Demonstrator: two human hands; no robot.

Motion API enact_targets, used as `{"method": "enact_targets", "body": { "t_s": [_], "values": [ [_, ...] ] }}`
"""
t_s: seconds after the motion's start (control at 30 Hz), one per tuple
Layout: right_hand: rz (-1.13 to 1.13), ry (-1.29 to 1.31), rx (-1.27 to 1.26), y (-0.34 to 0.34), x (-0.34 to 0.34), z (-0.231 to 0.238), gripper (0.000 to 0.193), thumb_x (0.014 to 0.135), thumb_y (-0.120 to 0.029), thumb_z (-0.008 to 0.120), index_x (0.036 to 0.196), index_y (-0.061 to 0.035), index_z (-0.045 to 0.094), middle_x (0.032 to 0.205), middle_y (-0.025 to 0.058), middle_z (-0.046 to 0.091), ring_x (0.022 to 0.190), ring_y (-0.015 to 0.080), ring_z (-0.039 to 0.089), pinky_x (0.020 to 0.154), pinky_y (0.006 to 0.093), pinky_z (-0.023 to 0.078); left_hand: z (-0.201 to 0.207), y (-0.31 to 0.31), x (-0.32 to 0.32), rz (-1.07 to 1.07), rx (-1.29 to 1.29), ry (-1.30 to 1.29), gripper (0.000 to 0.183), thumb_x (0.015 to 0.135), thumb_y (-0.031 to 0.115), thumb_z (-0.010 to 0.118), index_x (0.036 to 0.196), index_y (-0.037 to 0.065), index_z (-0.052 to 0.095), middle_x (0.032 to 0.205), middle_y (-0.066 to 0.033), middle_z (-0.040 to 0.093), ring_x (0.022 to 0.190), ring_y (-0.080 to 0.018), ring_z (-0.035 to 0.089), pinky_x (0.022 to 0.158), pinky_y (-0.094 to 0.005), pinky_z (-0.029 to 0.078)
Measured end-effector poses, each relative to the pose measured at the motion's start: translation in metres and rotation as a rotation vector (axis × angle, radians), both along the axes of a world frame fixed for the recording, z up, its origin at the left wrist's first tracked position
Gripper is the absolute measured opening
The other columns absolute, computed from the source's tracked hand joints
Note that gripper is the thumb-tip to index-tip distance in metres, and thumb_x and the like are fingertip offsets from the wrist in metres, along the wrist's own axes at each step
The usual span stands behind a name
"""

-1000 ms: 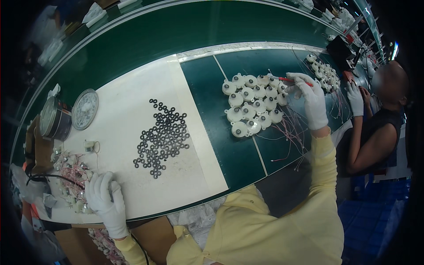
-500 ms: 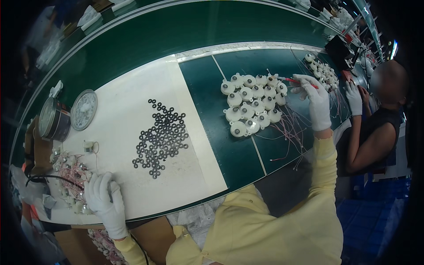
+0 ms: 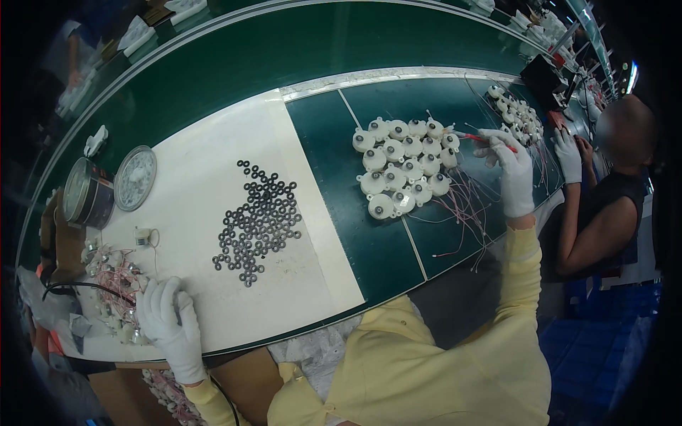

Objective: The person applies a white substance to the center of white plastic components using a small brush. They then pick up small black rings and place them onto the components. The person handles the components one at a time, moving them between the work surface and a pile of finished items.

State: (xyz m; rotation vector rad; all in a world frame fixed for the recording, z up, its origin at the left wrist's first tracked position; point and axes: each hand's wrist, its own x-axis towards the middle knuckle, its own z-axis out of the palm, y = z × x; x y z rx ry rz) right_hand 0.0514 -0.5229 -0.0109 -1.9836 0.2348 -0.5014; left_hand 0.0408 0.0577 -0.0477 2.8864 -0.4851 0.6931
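Observation:
My right hand (image 3: 514, 174), in a white glove, pinches a slim red-handled brush (image 3: 490, 140). The pale tip points left, close to the right side of a cluster of round white motors (image 3: 394, 150) with dark centre shafts. Whether the tip touches a motor I cannot tell. Thin pink and white wires (image 3: 465, 213) trail from these motors toward the near edge. At the lower left, my gloved left hand (image 3: 169, 316) rests open, its fingers extended and holding nothing visible, beside a heap of wired small motors (image 3: 117, 287).
Many small black rings (image 3: 263, 213) lie spread on the white sheet (image 3: 312, 263). A metal tin (image 3: 87, 192) and a round lid with white paste (image 3: 135, 177) stand at the left. One single motor (image 3: 143, 236) sits apart. A co-worker (image 3: 604, 206) works at the right beside more motors (image 3: 518, 113).
My right hand has shifted slightly right and down, drawing the brush a little away from the motors. My left hand stays in place.

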Motion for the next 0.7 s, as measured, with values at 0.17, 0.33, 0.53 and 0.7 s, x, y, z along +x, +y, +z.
{"method": "enact_targets", "body": {
  "t_s": [0.17, 0.33, 0.53, 0.7],
  "values": [
    [-0.077, -0.033, -0.001, -0.007, -0.015, -0.005, 0.030, 0.102, -0.015, 0.054, 0.120, 0.0009, 0.072, 0.106, 0.0089, 0.077, 0.086, 0.0101, 0.068, 0.070, 0.0221, 0.044, 0.001, -0.002, 0.000, 0.007, 0.003, -0.004, 0.030, 0.091, 0.009, 0.067, 0.121, 0.007, 0.066, 0.117, -0.0113, 0.068, 0.120, -0.0375, 0.059, 0.112, -0.0560, 0.038],
    [-0.088, -0.026, -0.003, -0.006, -0.022, -0.014, 0.030, 0.102, -0.014, 0.055, 0.121, 0.0008, 0.072, 0.107, 0.0094, 0.076, 0.088, 0.0111, 0.070, 0.071, 0.0224, 0.046, 0.000, -0.002, 0.000, 0.007, -0.004, 0.014, 0.029, 0.093, 0.009, 0.065, 0.122, 0.006, 0.066, 0.119, -0.0122, 0.068, 0.121, -0.0374, 0.059, 0.114, -0.0549, 0.037],
    [-0.063, 0.018, 0.000, 0.003, -0.022, -0.016, 0.030, 0.101, -0.011, 0.054, 0.122, 0.0019, 0.071, 0.108, 0.0102, 0.076, 0.094, 0.0133, 0.071, 0.077, 0.0235, 0.048, 0.002, -0.001, -0.002, 0.012, -0.003, 0.038, 0.027, 0.096, 0.009, 0.063, 0.123, 0.004, 0.067, 0.121, -0.0137, 0.067, 0.125, -0.0373, 0.057, 0.115, -0.0521, 0.035],
    [-0.044, 0.006, 0.013, 0.001, -0.025, -0.019, 0.032, 0.098, -0.008, 0.051, 0.122, 0.0025, 0.070, 0.112, 0.0108, 0.075, 0.096, 0.0142, 0.071, 0.079, 0.0235, 0.049, 0.001, 0.000, -0.001, 0.001, -0.022, 0.048, 0.027, 0.096, 0.008, 0.063, 0.123, 0.004, 0.067, 0.121, -0.0128, 0.068, 0.125, -0.0372, 0.057, 0.116, -0.0521, 0.035]
  ]
}}
